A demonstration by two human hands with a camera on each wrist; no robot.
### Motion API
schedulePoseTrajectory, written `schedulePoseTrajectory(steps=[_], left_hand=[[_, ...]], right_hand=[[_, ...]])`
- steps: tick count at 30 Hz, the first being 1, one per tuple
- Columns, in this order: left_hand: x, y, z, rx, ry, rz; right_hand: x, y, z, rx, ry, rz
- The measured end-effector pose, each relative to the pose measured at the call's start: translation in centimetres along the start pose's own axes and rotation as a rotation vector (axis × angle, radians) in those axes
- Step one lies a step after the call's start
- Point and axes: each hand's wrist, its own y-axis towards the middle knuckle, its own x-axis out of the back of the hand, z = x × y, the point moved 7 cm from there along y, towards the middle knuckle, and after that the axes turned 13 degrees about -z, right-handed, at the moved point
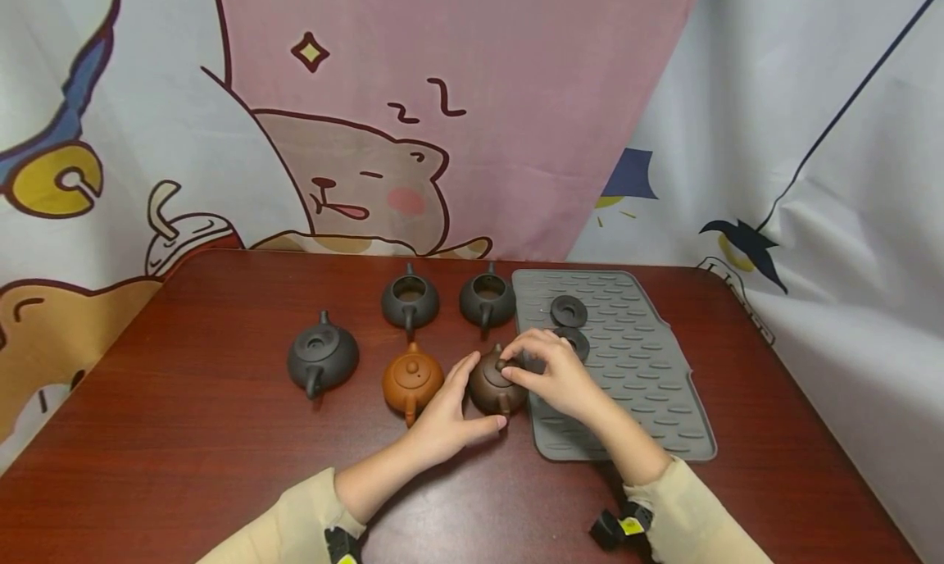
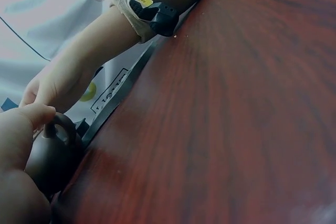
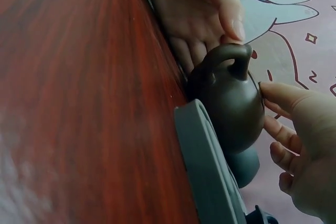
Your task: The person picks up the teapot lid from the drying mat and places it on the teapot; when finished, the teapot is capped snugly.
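A dark brown teapot (image 1: 487,393) stands at the mat's left edge, its handle toward me. My right hand (image 1: 555,373) pinches the knob of its lid (image 1: 504,375) between thumb and fingers. Lying along the pot's left side are the extended fingers of my left hand (image 1: 450,416), with its thumb at the handle; the right wrist view shows that thumb on top of the handle (image 3: 231,53). To the left of this hand is an orange-brown teapot (image 1: 401,388) with its lid on.
Two dark teapots without lids, a left one (image 1: 394,311) and a right one (image 1: 505,311), stand farther back. A dark grey teapot (image 1: 332,367) with a flat top sits left. Two dark round lids (image 1: 560,321) (image 1: 578,347) lie on the grey mat (image 1: 627,400).
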Motion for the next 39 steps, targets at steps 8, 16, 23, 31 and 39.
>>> schedulePoseTrajectory(steps=[8, 16, 23, 31, 39], left_hand=[[0.6, 0.1, -1.5, -0.076, 0.003, -0.009], [2.4, 0.6, -3.8, -0.156, -0.020, -0.062], [4.1, 1.4, -4.6, -0.192, -0.045, -0.082], [7.0, 3.0, -4.6, -0.219, -0.081, -0.169], [10.1, 4.7, -2.6, -0.141, -0.055, -0.268]], right_hand=[[2.3, 0.5, -0.7, -0.072, 0.001, -0.075], [5.4, 0.6, -2.9, -0.148, -0.014, -0.175], [7.0, 0.2, -5.5, -0.240, -0.081, -0.189], [7.4, -0.4, -7.6, -0.282, -0.122, -0.142], [7.1, -0.9, -9.0, -0.335, -0.114, -0.081]])
